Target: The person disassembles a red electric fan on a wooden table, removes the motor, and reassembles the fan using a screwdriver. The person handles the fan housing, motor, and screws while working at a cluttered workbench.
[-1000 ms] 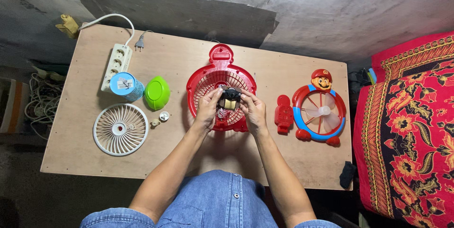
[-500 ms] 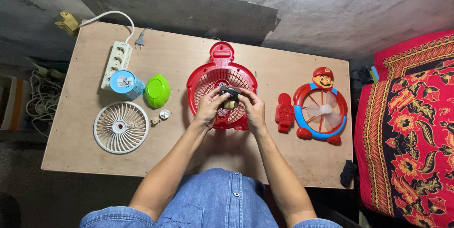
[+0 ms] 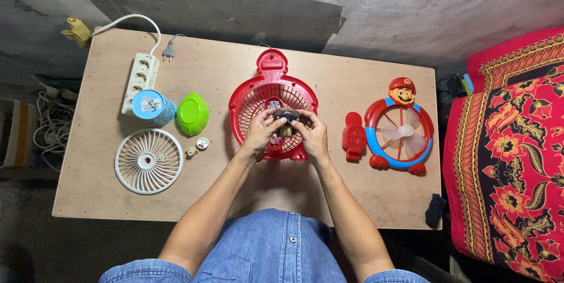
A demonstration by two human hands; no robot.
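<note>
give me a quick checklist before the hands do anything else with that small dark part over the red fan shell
1. Both hands on the part: left hand and right hand pinch the dark part between the fingertips. ok
2. Red shell lies flat on the table. ok
3. Small loose bits kept off the edge, beside the white grille. ok
4. Plug out of the power strip: it lies loose on the table. ok
5. Wires on the part free of snags: hidden by the fingers. cannot tell
6. Character fan and red figure piece apart from the right hand. ok
</note>
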